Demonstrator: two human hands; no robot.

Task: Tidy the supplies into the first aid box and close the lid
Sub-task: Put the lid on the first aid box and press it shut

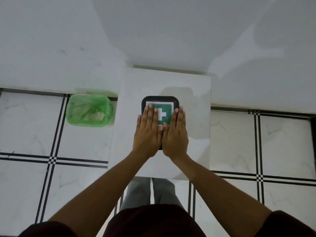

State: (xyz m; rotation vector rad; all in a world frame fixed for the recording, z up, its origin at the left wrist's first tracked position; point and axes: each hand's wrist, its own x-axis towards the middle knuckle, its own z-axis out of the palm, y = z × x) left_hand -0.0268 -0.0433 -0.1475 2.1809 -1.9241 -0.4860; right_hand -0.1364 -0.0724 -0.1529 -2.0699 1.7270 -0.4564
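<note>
Flat, left hand (147, 132) and right hand (175, 134) cover lid (160, 99) (table (191, 151) edges near).

I see two bare forearms ending in the left hand (148, 132) and the right hand (176, 134), with no rings, watch or gloves visible. Short dark maroon sleeves (289, 224) cover the upper arms, matching the shirt (153, 221). Grey trousers (150, 192) show below.

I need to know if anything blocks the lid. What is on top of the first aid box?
Both hands lie flat on the lid: left hand, right hand. Between them shows a green label with a white cross. The closed lid hides the box's contents.
</note>
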